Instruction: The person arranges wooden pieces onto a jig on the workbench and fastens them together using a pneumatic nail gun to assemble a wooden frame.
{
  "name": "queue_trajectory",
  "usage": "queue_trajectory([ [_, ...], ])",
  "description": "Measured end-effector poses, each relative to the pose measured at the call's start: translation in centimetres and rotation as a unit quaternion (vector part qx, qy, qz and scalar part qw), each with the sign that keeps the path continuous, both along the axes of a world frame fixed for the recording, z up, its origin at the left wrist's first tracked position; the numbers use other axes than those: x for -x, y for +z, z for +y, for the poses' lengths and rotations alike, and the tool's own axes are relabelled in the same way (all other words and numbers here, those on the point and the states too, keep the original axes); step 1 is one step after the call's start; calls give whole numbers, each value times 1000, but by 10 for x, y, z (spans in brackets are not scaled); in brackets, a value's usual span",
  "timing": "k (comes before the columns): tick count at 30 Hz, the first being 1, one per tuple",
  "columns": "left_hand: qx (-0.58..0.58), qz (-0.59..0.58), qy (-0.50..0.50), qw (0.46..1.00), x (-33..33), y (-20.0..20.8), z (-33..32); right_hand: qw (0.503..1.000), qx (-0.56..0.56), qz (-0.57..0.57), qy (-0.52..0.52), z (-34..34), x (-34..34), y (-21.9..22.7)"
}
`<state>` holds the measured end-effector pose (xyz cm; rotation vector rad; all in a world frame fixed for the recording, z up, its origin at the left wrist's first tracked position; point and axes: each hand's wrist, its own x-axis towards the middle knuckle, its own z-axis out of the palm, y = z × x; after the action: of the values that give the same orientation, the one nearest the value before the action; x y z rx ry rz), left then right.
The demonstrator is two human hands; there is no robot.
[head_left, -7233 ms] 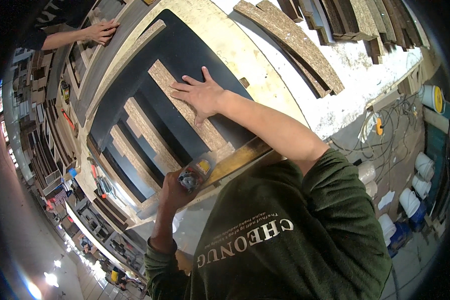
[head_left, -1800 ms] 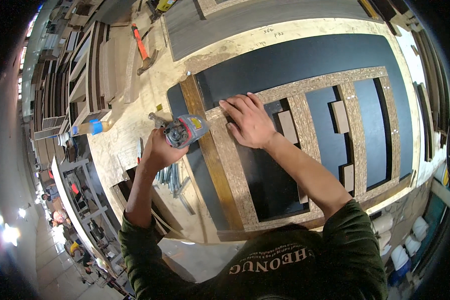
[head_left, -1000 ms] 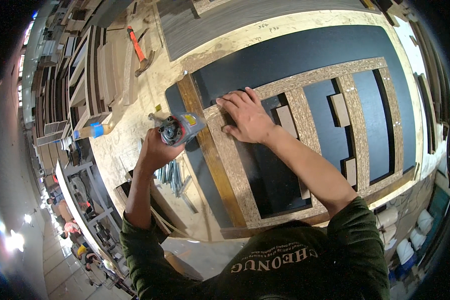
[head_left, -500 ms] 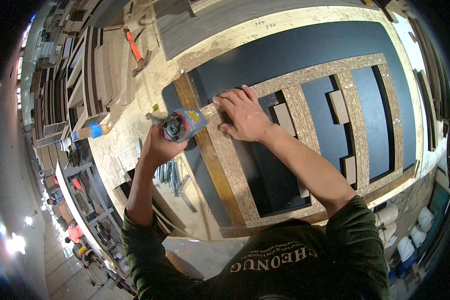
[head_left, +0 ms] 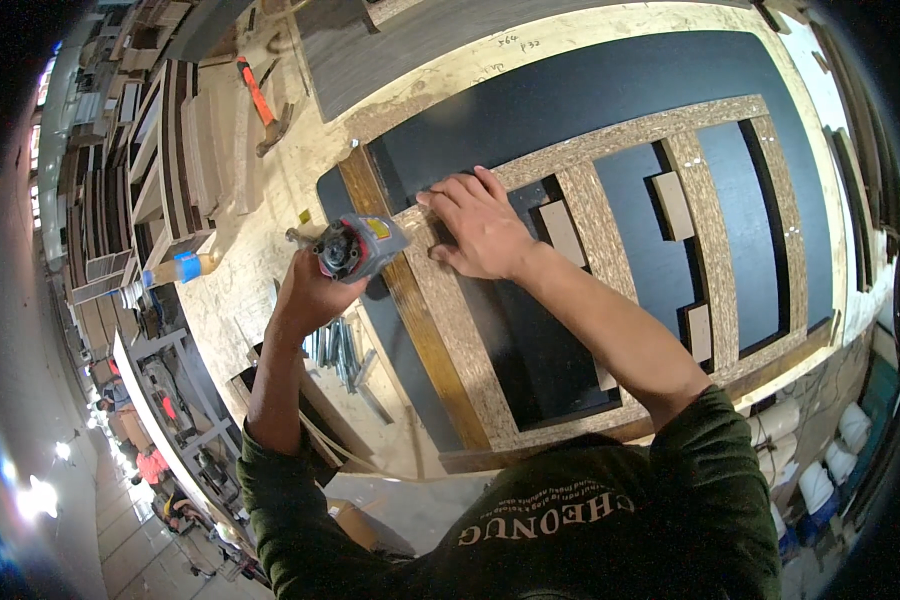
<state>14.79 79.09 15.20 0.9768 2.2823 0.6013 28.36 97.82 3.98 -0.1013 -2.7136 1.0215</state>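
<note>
While gripping the power tool (head_left: 378,245) in the left hand (head_left: 320,290), resting the right hand (head_left: 478,228), loosely spread, on the chipboard frame (head_left: 470,345) just right of the brown strip (head_left: 420,315), running lengthwise near-to-far

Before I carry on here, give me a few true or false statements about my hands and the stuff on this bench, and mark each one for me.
1. The left hand holds a grey-and-red power tool. True.
2. The right hand holds a second power tool. False: it rests on the chipboard frame.
3. The chipboard frame lies on the dark panel. True.
4. The orange-handled hammer lies on the workbench. True.
5. The silver strips lie to the right of the dark panel. False: they lie to its left.
</note>
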Motion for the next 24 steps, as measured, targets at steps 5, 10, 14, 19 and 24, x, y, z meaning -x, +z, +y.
queue_trajectory([
  [5, 48, 32, -10, 998, -5, 5, 6, 1000, 11, 3, -3, 1, -1, -1],
  [10, -32, -50, 21, 998, -8, -2, 6, 1000, 17, 4, -9, 0, -1, 2],
  [14, -58, 8, -18, 998, -6, -5, 1, 1000, 17, 12, -4, -1, 1, 0],
  [19, -21, -23, 23, 999, -13, 8, 16, 999, 28, 22, -7, 0, -1, -5],
  [24, -46, 31, -39, 998, -4, -7, 7, 999, 30, 22, -7, -3, 0, -5],
])
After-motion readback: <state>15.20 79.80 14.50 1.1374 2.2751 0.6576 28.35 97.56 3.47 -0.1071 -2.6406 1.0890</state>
